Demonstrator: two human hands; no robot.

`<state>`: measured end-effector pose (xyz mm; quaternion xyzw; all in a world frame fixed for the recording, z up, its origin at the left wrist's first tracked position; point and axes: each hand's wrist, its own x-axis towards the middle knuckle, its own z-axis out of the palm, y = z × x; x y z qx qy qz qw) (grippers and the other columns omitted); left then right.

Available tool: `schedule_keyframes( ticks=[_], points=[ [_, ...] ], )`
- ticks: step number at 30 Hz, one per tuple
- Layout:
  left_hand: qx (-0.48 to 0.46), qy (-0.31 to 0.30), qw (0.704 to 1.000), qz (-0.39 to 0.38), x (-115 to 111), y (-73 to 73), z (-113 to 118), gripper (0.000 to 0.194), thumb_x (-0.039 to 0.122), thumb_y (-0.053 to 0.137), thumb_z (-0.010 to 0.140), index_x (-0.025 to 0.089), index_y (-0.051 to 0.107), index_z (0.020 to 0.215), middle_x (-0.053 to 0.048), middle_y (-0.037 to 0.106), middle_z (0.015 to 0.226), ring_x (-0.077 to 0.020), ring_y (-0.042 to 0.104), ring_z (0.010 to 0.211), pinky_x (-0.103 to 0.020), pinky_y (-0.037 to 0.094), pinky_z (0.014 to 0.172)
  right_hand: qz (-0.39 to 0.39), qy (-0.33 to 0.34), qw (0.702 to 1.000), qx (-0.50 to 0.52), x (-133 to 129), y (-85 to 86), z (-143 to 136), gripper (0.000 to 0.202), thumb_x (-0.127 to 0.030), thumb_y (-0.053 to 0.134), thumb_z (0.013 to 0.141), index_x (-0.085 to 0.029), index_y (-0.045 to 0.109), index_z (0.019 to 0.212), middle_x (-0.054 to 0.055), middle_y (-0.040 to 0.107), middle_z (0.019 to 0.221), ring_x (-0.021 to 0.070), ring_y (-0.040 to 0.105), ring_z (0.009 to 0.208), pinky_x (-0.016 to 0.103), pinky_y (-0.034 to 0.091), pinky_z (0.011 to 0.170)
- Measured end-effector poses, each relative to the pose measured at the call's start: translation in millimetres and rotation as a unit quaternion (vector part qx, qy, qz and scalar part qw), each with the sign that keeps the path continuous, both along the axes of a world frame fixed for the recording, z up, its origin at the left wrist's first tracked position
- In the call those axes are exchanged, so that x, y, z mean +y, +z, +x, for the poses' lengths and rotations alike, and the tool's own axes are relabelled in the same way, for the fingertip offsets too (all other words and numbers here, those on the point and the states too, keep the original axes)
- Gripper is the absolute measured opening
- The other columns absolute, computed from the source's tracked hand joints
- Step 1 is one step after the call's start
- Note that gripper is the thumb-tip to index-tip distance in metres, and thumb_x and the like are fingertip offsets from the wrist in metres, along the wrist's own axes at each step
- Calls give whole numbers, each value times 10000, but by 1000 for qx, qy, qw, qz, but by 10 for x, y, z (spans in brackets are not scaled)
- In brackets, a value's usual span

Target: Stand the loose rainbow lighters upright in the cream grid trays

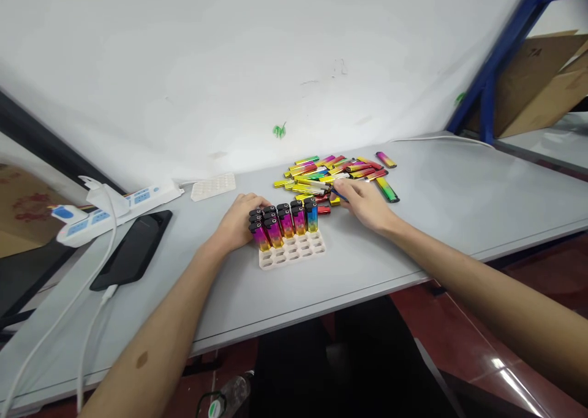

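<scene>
Several metallic lighters (286, 223), mostly purple fading to gold with a blue one at the right end, are held upright with their black tops uppermost, by the sockets of a white perforated tray (293, 264). By those sockets, it seems, the lighters are spaced and prevented from toppling. They are grouped toward the tray's far side, while uncovered sockets can be seen along its near side. The left hand (239, 223) is placed at the far left corner of the standing group, perhaps so that the tray is steadied; its fingertips are hidden behind the lighters, so whether anything is gripped cannot be told. By the right hand (361, 205), at the near right edge of a loose pile of lighters (316, 176), a slim blue piece (339, 194), most likely a lighter, appears to be pinched between thumb and fingers. The pile is heaped beyond the tray, probably so that it can be reached without the tray being crossed. All is supported by a grey tabletop (367, 253). Farther left, a second white tray (213, 187) is laid flat near the wall (229, 69), and a black phone (135, 246) is plugged into a white cable beside a power strip (163, 191), presumably for charging.
</scene>
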<state>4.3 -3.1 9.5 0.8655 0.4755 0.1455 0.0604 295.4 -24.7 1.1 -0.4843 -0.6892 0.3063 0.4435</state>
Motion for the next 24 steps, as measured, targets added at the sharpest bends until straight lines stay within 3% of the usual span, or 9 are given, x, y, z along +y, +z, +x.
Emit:
schedule_keyframes(
  ticks=[5,13,19,24],
  points=[
    [4,-2,1000,1,5,-5,11,242,165,569,736,177,627,971,-82,672,1012,-254,570,989,-382,418,903,19,16,999,-31,-14,6,-3,422,-600,576,879,-194,545,766,-10,525,726,125,438,648,292,342,628],
    [0,1,1000,5,-11,-8,-3,251,176,572,754,185,631,998,-78,666,1015,-248,576,976,-374,428,890,27,15,1000,0,-30,44,47,387,-560,674,824,-182,594,799,6,571,748,130,475,667,301,372,619],
    [-6,-14,1000,5,4,-17,-15,251,165,577,744,184,619,991,-82,660,1017,-252,577,981,-379,419,885,41,9,996,80,-265,216,31,347,-537,685,828,-215,561,792,-26,520,638,112,458,552,286,366,522],
    [-1,-9,1000,-3,16,-27,-14,280,180,596,729,186,621,1008,-87,650,1027,-262,560,984,-379,422,871,100,1,995,3,-493,391,-184,318,-519,710,816,-230,583,856,-3,570,665,140,502,557,307,404,533]
  ],
)
